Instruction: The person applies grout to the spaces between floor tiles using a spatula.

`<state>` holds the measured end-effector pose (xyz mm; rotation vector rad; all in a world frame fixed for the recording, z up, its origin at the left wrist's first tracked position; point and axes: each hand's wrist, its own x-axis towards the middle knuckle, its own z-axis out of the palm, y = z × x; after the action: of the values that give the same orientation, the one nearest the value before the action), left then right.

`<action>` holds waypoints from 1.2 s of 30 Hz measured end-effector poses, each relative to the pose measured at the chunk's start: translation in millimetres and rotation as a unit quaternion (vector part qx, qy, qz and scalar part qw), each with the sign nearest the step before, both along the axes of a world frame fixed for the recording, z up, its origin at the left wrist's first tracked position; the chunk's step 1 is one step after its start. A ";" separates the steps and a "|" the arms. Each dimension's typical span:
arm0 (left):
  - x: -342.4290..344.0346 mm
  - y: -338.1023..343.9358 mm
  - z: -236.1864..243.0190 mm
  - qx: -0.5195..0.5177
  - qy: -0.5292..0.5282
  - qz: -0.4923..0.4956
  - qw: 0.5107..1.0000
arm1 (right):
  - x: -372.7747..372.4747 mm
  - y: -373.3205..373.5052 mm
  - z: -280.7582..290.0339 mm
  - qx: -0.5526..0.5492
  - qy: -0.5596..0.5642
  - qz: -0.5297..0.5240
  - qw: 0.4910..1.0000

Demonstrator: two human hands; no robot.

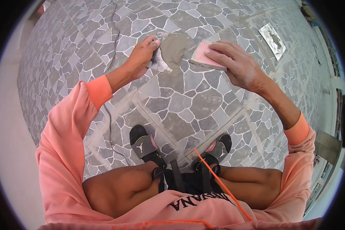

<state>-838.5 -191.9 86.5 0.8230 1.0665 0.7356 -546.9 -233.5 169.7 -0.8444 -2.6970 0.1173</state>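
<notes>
Beneath us we see a floor (203, 101) patterned with grey stone shapes and white veins; on it we find a thin dark cable (110, 132) at left, a silvery plate (272, 41) at upper right, and our dark slide sandals (143, 147)

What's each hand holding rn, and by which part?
Left hand: a metal plate carrying grey paste, held by its left edge. Right hand: a pink pad with a grey-smeared edge, held by its right side, fingers over its upper face.
</notes>
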 end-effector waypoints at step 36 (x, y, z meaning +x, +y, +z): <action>59.3 16.3 86.1 0.714 0.183 0.028 0.676 | -44.8 19.0 26.9 -0.579 0.700 -0.133 0.396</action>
<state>-779.2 -175.5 172.5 2.3698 0.6739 1.5209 -591.7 -214.6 196.6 -0.7172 -0.4738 1.7638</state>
